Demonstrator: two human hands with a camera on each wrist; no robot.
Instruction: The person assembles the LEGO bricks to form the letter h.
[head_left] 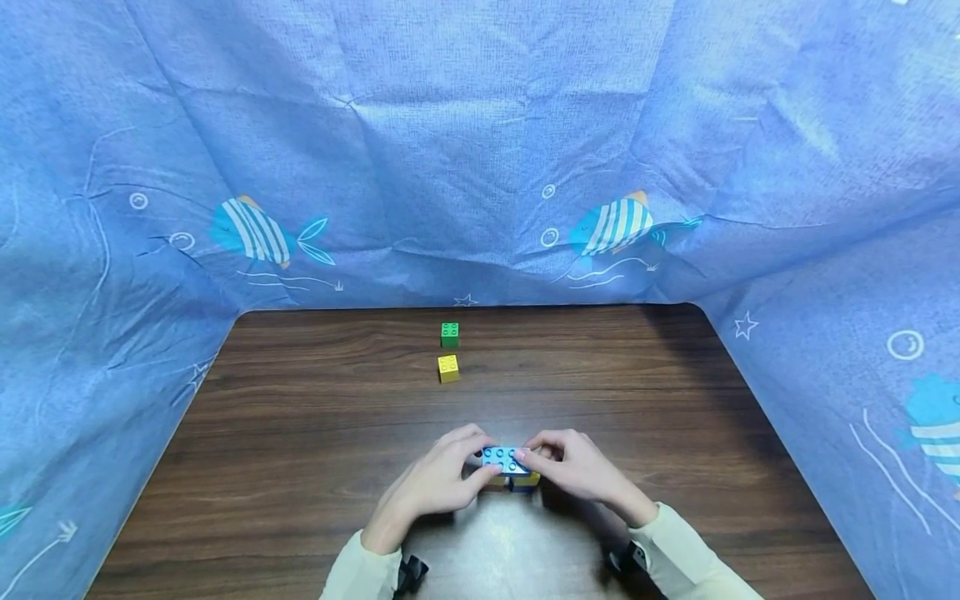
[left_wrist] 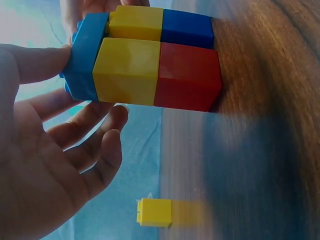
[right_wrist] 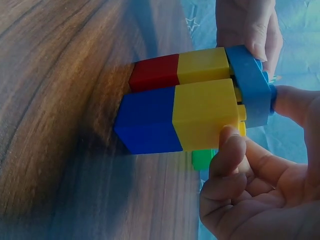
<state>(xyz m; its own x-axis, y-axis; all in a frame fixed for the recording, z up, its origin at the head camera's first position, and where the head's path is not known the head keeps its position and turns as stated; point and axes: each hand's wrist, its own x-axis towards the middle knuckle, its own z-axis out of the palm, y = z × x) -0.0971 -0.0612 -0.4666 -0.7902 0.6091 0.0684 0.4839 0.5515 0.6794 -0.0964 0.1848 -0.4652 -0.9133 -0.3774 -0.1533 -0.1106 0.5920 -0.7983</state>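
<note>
A long light blue brick lies across two short brick stacks standing side by side on the table. The left stack has a yellow brick on a red brick; the right one has another yellow brick on a dark blue brick. My left hand pinches the light blue brick's left end between thumb and fingers. My right hand holds its right end, thumb on the studs and curled fingertips by the yellow brick. In the right wrist view a gap shows over that yellow brick's studs.
Farther back on the wooden table sit a single yellow brick and, behind it, a green brick. A blue cloth with printed fish hangs behind the table's back edge and down both sides.
</note>
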